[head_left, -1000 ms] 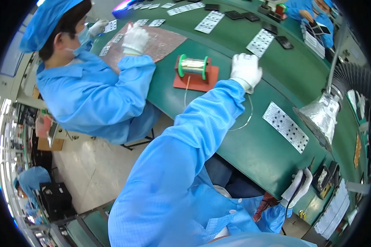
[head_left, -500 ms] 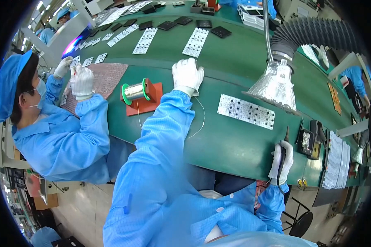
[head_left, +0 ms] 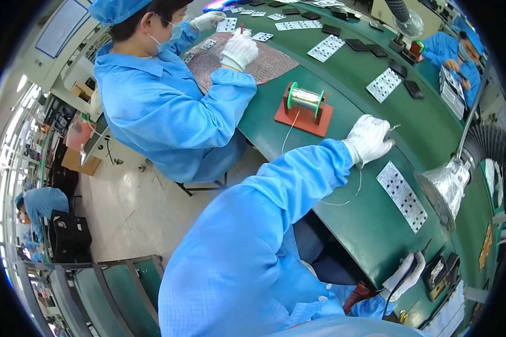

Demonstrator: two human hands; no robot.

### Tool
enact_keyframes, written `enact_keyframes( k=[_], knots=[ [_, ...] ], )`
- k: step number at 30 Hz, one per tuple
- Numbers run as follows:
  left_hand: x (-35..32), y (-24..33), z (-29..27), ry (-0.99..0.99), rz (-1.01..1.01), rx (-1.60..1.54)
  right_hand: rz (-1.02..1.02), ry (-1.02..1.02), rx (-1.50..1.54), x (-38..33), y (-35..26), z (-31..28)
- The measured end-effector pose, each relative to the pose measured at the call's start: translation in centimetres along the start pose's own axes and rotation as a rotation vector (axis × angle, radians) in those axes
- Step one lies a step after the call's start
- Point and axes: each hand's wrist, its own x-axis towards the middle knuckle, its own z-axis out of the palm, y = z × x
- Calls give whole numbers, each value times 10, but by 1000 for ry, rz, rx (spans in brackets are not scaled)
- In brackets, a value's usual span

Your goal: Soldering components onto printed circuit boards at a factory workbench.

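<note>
My left hand (head_left: 370, 139), in a white glove, is closed above the green bench, with the thin solder wire (head_left: 358, 188) running into it in a loose loop. A short grey tip pokes out past its fingers. The wire's spool (head_left: 305, 100), with green flanges, sits on a red-brown stand (head_left: 302, 122) to the left. At the lower right, my gloved right hand (head_left: 403, 277) is wrapped round a soldering iron (head_left: 425, 247), its tip pointing up and away. Between my hands lies a white circuit board panel (head_left: 402, 196) with dark parts, touched by neither.
A foil-covered fume hood (head_left: 445, 188) hangs right of the panel. A soldering iron stand (head_left: 441, 275) is beside my right hand. More board panels (head_left: 384, 85) and black trays (head_left: 356, 45) line the belt. A co-worker (head_left: 168, 106) sits close on my left, handling small boards.
My view has swung left, so the scene has shifted right and tilted. My left hand has moved little over the bench, still with the wire. The right hand keeps the soldering iron.
</note>
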Motion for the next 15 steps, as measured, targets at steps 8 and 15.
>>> enact_keyframes(
  k=[8,15],
  knots=[
    [-60,52,-26,-104,450,-16,20,30,97,2,-6,0],
    [-71,60,-24,-365,443,-46,-35,63,209,6,0,8]
  ],
)
